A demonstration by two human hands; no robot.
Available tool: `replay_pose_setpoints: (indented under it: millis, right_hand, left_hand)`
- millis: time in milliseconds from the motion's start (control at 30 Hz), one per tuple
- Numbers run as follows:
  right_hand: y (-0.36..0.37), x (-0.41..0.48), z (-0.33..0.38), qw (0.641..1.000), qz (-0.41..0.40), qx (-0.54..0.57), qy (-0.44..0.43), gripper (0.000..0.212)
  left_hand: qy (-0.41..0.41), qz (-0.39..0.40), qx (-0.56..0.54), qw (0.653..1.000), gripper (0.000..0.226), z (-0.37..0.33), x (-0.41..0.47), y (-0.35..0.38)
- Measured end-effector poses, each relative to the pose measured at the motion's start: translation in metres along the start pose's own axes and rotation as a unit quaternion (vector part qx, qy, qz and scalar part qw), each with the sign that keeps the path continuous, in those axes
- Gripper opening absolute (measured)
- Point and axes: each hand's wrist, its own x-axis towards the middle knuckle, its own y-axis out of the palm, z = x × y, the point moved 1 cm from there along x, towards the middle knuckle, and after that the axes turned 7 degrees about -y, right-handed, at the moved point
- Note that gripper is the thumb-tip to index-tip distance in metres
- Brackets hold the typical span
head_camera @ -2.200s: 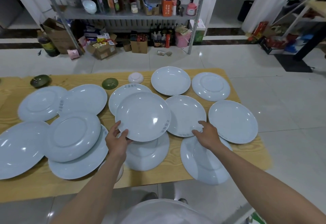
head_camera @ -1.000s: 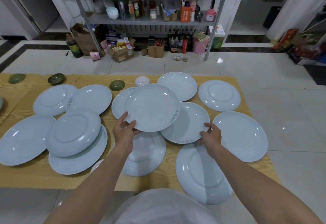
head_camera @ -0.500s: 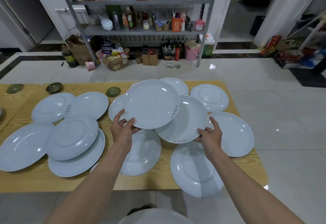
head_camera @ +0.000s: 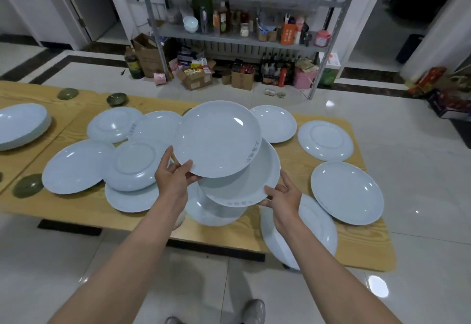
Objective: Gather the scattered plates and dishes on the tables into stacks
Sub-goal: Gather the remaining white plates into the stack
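My left hand (head_camera: 174, 173) grips the near rim of a pale blue plate (head_camera: 216, 137) lifted above the wooden table (head_camera: 367, 242). My right hand (head_camera: 283, 196) holds a second pale blue plate (head_camera: 244, 186) by its near right edge, raised and partly under the first. Several more pale blue plates lie on the table: one (head_camera: 346, 191) at the right, one (head_camera: 325, 140) upside down at the far right, one (head_camera: 275, 122) behind, one (head_camera: 318, 232) overhanging the near edge, and an overlapping group (head_camera: 132, 165) at the left.
Small green bowls (head_camera: 117, 99) (head_camera: 27, 185) sit at the far and left parts of the table. A second table (head_camera: 15, 150) at the left carries a plate stack (head_camera: 21, 125). A metal shelf unit (head_camera: 242, 35) with boxes stands beyond, across tiled floor.
My left hand raised its plate higher. My right hand took hold of the plate to the right and lifted it off the table, under the first one. The view shifted left.
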Motion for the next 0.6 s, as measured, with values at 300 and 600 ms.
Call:
replay_pose_setpoints:
  millis: [300,600]
  right_hand:
    - [0.092,-0.064,-0.026,0.999,0.025,-0.022,-0.001,0.078]
    - [0.198,-0.124,-0.067,0.997,0.077,-0.031,0.002,0.080]
  left_hand:
    - [0.027,-0.024,-0.043,0.998,0.071,-0.065,-0.015,-0.104]
    - [0.046,-0.064,-0.061,0.995,0.073,-0.127,-0.023,-0.230]
